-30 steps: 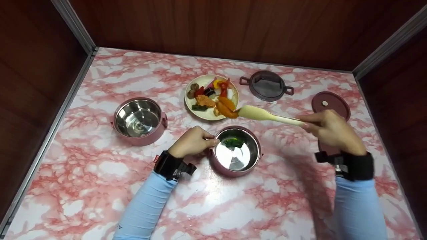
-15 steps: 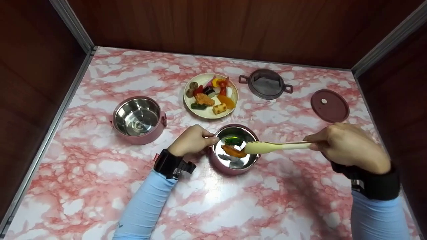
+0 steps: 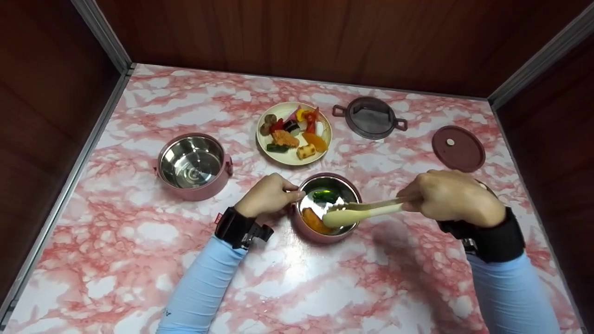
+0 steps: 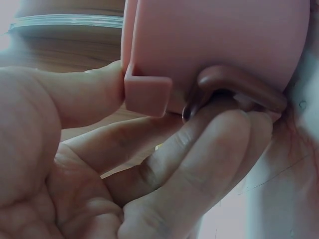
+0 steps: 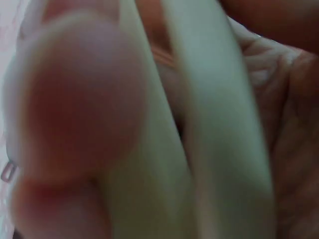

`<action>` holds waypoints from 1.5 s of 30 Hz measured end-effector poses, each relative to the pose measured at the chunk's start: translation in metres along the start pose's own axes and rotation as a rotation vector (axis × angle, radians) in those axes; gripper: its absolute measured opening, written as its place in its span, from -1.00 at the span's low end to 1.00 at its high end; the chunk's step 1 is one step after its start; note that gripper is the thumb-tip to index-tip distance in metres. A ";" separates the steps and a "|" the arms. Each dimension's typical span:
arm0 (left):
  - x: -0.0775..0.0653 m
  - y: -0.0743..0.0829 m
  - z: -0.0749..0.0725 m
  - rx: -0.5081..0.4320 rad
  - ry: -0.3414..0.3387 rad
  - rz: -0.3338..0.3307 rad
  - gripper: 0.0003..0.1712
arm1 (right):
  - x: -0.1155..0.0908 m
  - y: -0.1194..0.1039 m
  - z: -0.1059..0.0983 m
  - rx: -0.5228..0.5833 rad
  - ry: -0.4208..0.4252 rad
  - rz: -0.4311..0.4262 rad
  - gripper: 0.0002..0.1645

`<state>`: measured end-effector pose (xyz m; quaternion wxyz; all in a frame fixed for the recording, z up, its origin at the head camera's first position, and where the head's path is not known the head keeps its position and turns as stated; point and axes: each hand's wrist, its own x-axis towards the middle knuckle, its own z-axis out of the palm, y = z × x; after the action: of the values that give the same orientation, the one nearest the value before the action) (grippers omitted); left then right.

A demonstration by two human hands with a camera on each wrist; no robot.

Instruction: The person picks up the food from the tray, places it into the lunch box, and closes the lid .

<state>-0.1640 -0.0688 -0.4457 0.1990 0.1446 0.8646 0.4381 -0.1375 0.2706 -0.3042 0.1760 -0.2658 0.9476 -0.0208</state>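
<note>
My left hand point(image 3: 267, 197) grips the left side of a pink steel-lined pot point(image 3: 325, 238). In the left wrist view its thumb presses the tab at the rim, while the fingers curl under a brown handle point(image 4: 244, 84). Cream tongs point(image 3: 348, 217) are held in my right hand point(image 3: 457, 195); their tips reach down into the pot from the right, slightly apart. An orange slice of vegetable point(image 3: 313, 220) lies on the pot floor beside the tips. Behind it is a green vegetable piece point(image 3: 326, 195). Blurred tong arms point(image 5: 219, 109) run between fingers and palm in the right wrist view.
A cream plate point(image 3: 284, 158) of mixed food pieces stands behind the pot. To the left is a second pink pot point(image 3: 199, 191) with a bare steel inside. A dark see-through lid with handles point(image 3: 371, 119) and a round maroon lid point(image 3: 458, 150) lie at the back right.
My right hand has brought the tongs with the orange slice from the plate into the pot. The slice now lies apart from the opened tips. My left hand has kept its grip.
</note>
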 end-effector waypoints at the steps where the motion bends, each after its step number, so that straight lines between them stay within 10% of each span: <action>1: 0.000 0.000 0.000 0.000 -0.001 0.002 -0.69 | 0.001 -0.001 -0.001 -0.003 -0.008 0.015 -0.83; 15: -0.001 0.000 -0.001 0.030 0.017 0.036 -0.72 | 0.004 -0.016 0.001 -0.107 0.076 0.047 -0.93; 35: 0.001 0.005 -0.004 0.024 0.016 0.028 -0.73 | 0.000 0.003 0.030 0.126 0.081 -0.014 -0.90; 45: 0.002 0.000 0.002 0.008 0.017 0.005 -0.76 | -0.013 0.015 0.052 0.322 0.415 0.058 -0.65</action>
<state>-0.1647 -0.0665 -0.4474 0.1900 0.1439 0.8678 0.4361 -0.1164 0.2934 -0.3508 0.0182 -0.1969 0.9551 -0.2204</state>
